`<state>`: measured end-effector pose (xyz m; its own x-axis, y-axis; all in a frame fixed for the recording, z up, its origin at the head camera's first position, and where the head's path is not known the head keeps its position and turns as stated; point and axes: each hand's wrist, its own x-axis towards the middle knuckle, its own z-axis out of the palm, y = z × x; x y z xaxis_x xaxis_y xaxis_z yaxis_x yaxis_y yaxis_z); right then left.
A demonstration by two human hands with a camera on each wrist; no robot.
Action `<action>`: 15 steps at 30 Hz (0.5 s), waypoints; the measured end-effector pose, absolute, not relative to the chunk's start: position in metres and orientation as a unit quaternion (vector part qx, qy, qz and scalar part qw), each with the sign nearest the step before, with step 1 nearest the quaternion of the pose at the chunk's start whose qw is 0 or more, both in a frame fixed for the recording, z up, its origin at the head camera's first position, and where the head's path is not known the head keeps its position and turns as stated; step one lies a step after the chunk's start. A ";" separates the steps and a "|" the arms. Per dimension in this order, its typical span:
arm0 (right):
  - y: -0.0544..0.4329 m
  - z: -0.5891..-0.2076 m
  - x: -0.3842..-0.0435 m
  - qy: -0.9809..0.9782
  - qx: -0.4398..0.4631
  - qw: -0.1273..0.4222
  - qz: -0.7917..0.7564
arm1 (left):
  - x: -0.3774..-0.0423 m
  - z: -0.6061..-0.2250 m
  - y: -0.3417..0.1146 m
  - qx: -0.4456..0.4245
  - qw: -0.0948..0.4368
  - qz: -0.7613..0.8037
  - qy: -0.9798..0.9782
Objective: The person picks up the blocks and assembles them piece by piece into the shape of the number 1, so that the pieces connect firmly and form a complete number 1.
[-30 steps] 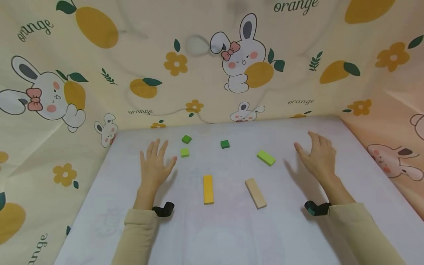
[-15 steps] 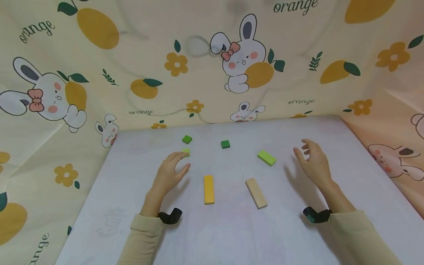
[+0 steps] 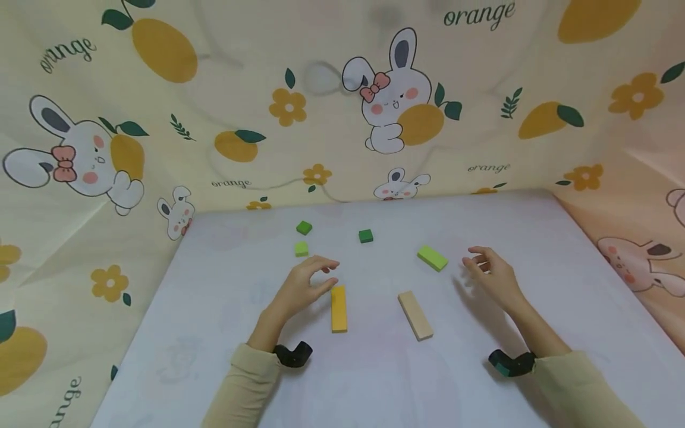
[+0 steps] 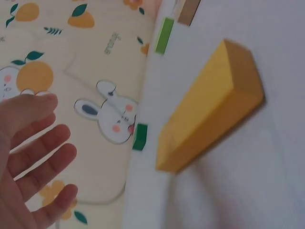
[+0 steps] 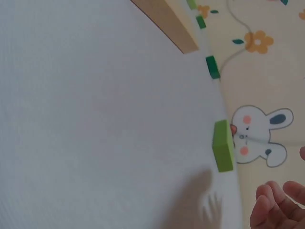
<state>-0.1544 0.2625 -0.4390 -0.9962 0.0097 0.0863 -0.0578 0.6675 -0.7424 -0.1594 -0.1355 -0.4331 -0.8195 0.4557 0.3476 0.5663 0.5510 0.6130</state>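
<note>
yellow rectangular block [image 3: 339, 309]: laid on the table [image 3: 353, 386], somewhat nearer the left edge than the right, its far end pointed toward the far edge.

left hand [image 3: 302, 288]: held over the table beside that far end, fingers loosely bent; nothing is grasped, and the block is shown apart from the hand in the left wrist view.

lime-green rectangular block [image 3: 432, 258]: laid aslant, toward the far right corner.

right hand [image 3: 493, 278]: held in the air on the right-edge side of the lime-green rectangular block; fingers bent, grip released, no contact seen.

plain wooden block [image 3: 415, 315]: laid aslant, between the yellow block and the right edge.

small blocks, three: dark green [image 3: 366, 236], mid-green [image 3: 304, 227] and pale lime [image 3: 301, 249], all placed toward the far edge, the latter two on the far left corner's side.

hazards, as judged: the yellow block could be skewed if brushed by a low thumb, or pivoted if pinched by its end only; the pale lime block could be knocked by a sideways sweep of the left fingers.
</note>
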 end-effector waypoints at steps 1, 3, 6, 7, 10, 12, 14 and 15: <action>0.262 -0.441 -0.154 -0.906 0.012 0.028 0.423 | -0.160 -0.434 -0.133 -0.298 0.063 -0.379 -0.874; 0.261 -0.446 -0.154 -0.890 0.009 0.004 0.456 | -0.160 -0.437 -0.127 -0.311 0.044 -0.389 -0.866; 0.258 -0.450 -0.155 -0.866 0.005 -0.016 0.499 | -0.162 -0.441 -0.118 -0.325 0.018 -0.405 -0.855; 0.257 -0.452 -0.155 -0.861 0.003 -0.019 0.508 | -0.163 -0.442 -0.115 -0.329 0.012 -0.410 -0.851; 0.255 -0.455 -0.156 -0.848 -0.002 -0.025 0.529 | -0.166 -0.445 -0.106 -0.338 -0.009 -0.429 -0.838; 0.253 -0.457 -0.158 -0.842 -0.007 -0.028 0.538 | -0.167 -0.446 -0.099 -0.341 -0.024 -0.443 -0.829; 0.251 -0.458 -0.159 -0.840 -0.012 -0.032 0.542 | -0.168 -0.447 -0.092 -0.347 -0.036 -0.455 -0.819; 0.250 -0.459 -0.160 -0.840 -0.015 -0.035 0.542 | -0.169 -0.448 -0.088 -0.352 -0.042 -0.459 -0.815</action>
<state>-0.1601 0.2503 -0.4593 -0.9971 -0.0124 -0.0748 0.0630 0.4127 -0.9087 -0.1692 -0.0880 -0.4478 -0.7488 0.6120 0.2544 0.5348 0.3312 0.7774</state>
